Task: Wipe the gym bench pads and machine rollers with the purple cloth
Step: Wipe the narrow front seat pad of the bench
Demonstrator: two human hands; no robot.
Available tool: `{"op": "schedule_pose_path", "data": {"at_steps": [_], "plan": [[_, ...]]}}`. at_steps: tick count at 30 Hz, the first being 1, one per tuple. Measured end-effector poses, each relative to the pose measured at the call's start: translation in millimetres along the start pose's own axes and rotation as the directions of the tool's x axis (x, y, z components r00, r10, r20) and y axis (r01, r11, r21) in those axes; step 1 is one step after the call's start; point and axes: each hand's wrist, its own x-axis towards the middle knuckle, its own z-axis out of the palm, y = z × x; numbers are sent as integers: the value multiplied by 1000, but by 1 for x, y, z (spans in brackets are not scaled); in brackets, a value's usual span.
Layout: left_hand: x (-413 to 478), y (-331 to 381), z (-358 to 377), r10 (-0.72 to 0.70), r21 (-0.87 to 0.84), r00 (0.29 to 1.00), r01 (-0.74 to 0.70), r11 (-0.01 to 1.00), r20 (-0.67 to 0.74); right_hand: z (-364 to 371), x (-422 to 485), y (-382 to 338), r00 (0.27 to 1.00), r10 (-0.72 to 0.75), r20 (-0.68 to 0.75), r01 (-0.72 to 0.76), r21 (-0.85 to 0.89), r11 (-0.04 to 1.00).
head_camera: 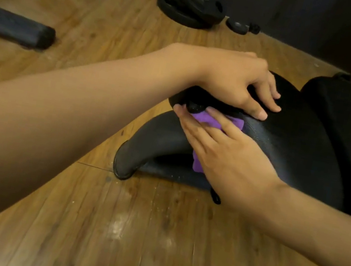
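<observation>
A black padded bench seat [290, 139] fills the right middle of the head view. My left hand [237, 82] grips its near upper edge, fingers spread over the top. My right hand [220, 150] lies flat on the pad's side and presses the purple cloth [205, 120] against it. The cloth shows between my fingers and below my palm. A second curved black pad [144, 143] sits lower, just left of my right hand. Another black pad [346, 116] lies behind to the right.
Wooden floor [129, 230] surrounds the bench. Black weight plates [192, 4] are stacked near the dark wall at the top, with a smaller plate [237, 26] beside them. A black roller or bar end [17, 27] juts in from the left.
</observation>
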Motion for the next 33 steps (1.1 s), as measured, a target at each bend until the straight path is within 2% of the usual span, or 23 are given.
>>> {"op": "schedule_pose_path", "data": {"at_steps": [2,3,5,7,9,12,14,16,19,21,24,29,31,33], "plan": [[-1,-1,0,0,-3,1000,0,1000,-11,14,-21,4,999,-5,-50,2,-58,998],[-1,-2,1,-4,-6,1000,4,1000,-14,19,-33,4,995,52,-88,-55,-30,998],[-1,-3,4,-9,-13,1000,9,1000,-16,23,-44,-2,988,146,-55,-143,63,988],[-1,-4,3,2,-29,1000,-3,1000,-29,14,-21,-2,989,142,-48,-141,14,990],[0,-3,1,10,-43,999,-12,999,-33,3,2,-1,986,153,-66,-150,56,987],[1,-4,-1,17,-39,999,-19,999,-35,4,-2,2,993,110,-30,-110,1,994],[2,-6,0,26,-47,999,-28,998,-39,18,-23,8,989,121,-87,-124,-29,992],[3,-8,2,34,-58,999,-36,998,-25,23,-36,8,976,197,-88,-189,92,978],[1,-12,0,33,-78,999,-35,996,-25,9,1,5,977,140,-163,-138,23,990],[2,-11,-4,25,-108,1000,-27,994,-18,0,31,6,951,173,-254,-158,81,984],[3,-12,-4,26,-99,999,-28,995,-22,11,22,8,975,130,-178,-134,-10,991],[2,-15,-1,22,-97,1000,-24,995,-20,8,-20,10,999,40,-10,-40,4,999],[2,-14,-2,9,-112,1000,-12,994,-30,-1,0,6,1000,-7,1,7,18,1000],[4,-9,-4,0,-102,999,-3,995,-35,-4,17,4,999,-1,-55,2,26,1000]]}}
